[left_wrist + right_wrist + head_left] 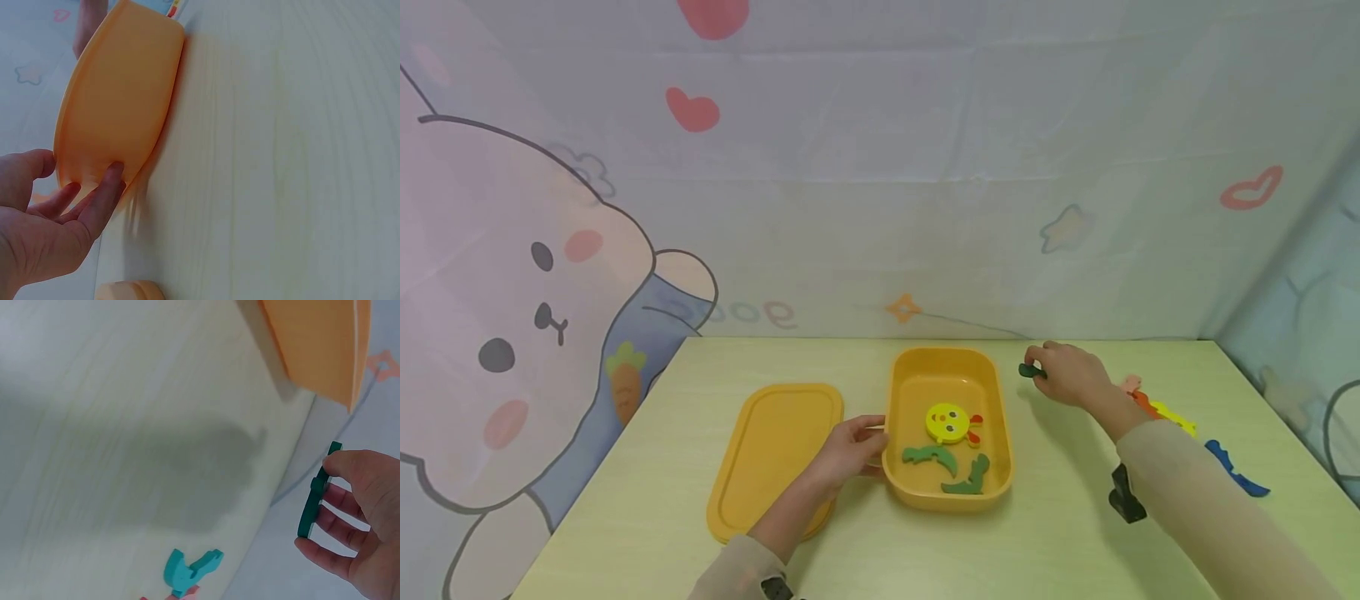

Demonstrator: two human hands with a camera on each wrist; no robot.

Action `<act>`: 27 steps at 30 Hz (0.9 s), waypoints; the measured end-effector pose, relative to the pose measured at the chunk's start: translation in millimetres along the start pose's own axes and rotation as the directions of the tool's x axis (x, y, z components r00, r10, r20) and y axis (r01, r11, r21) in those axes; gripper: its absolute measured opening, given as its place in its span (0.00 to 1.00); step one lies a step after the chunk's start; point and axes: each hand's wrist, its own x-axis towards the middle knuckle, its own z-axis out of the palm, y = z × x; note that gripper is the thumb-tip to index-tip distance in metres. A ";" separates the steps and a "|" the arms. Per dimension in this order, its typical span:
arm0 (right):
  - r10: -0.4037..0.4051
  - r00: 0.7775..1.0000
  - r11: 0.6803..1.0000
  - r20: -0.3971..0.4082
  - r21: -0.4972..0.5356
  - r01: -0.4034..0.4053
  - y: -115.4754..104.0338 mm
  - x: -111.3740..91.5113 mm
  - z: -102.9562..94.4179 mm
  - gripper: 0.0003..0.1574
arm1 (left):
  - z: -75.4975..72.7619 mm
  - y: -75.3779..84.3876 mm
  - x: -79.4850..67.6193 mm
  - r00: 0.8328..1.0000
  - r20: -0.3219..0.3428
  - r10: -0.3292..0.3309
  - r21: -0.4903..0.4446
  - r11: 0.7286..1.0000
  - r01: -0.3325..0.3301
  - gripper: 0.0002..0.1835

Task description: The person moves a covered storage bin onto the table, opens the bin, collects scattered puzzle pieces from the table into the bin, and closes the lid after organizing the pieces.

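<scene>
My right hand (1071,375) pinches a dark green flat toy piece (312,503) between thumb and fingers, up off the table to the right of the tub. A yellow-orange plastic tub (943,358) stands in the middle of the table. Inside it lie a round yellow face piece (946,423) with red bits beside it and two green curved pieces, one on the left (931,456) and one on the right (972,477). Fingertips of my left hand (850,450) rest against the tub's left outer wall, the thumb up by its rim.
A matching lid (782,458) lies flat left of the tub, partly under my left forearm. Right of my right arm are a blue piece (1236,471), a yellow piece (1176,417) and a pink piece (1131,383). Printed cloth (880,208) hangs behind the table.
</scene>
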 end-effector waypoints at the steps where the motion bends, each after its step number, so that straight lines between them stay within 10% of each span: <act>1: -0.003 1.000 1.000 -0.001 -0.001 0.003 -1.2 1.5 -1.5 0.11 | -0.1 -0.3 0.2 1.000 0.001 0.000 0.000 1.000 0.000 0.25; 27: -0.101 0.995 0.994 -0.021 -0.052 0.100 -48.3 31.2 -27.2 0.12 | -0.9 -0.9 0.8 1.000 -0.007 -0.014 0.004 1.000 0.014 0.26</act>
